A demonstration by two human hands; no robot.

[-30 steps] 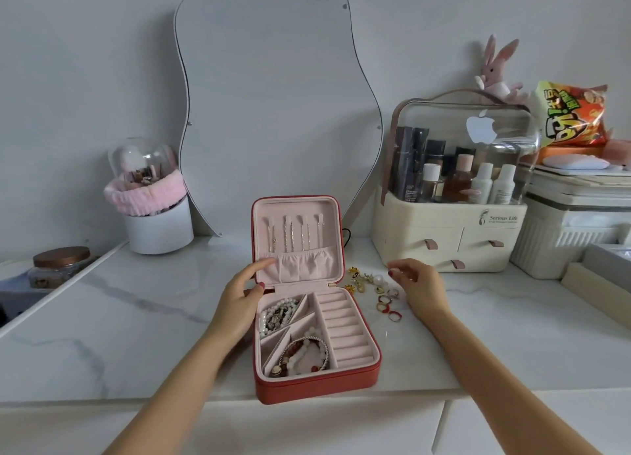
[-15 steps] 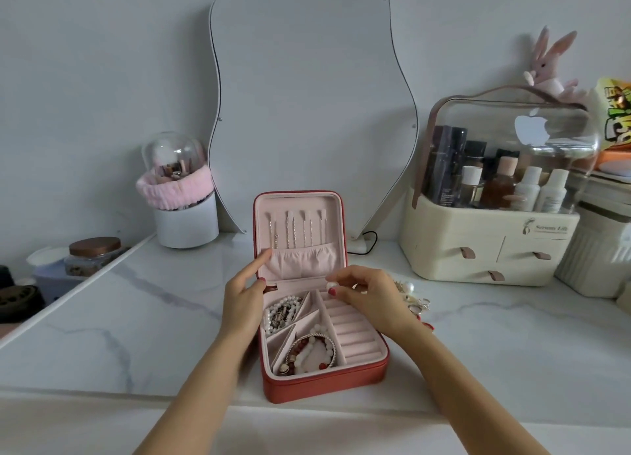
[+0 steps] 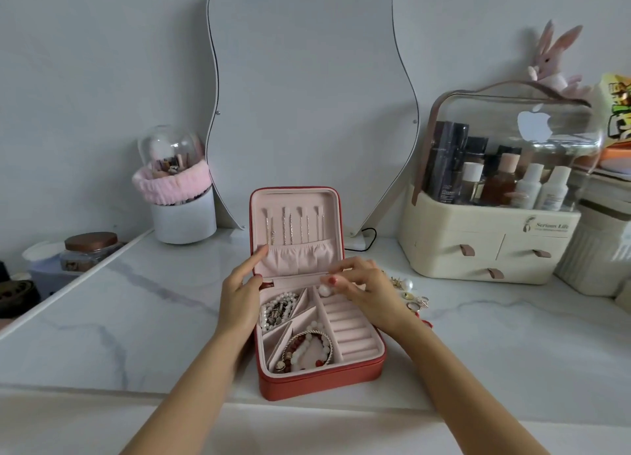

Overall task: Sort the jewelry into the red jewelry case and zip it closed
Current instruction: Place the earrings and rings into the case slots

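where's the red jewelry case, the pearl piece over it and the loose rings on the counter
red jewelry case (image 3: 317, 384), head view, front outer wall
pearl piece (image 3: 324, 290), head view, round bead
loose rings (image 3: 417, 303), head view, cluster's middle

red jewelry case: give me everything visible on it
The red jewelry case lies open on the marble counter, lid upright, zip undone. Red leather-like shell, pale pink lining. The lid holds hanging chains above a gathered pocket. The base has angled compartments at left with a pearl strand and beaded bracelets, ring rolls at right. The left hand touches the lid's left edge; the right hand holds a pearl piece over the rolls.
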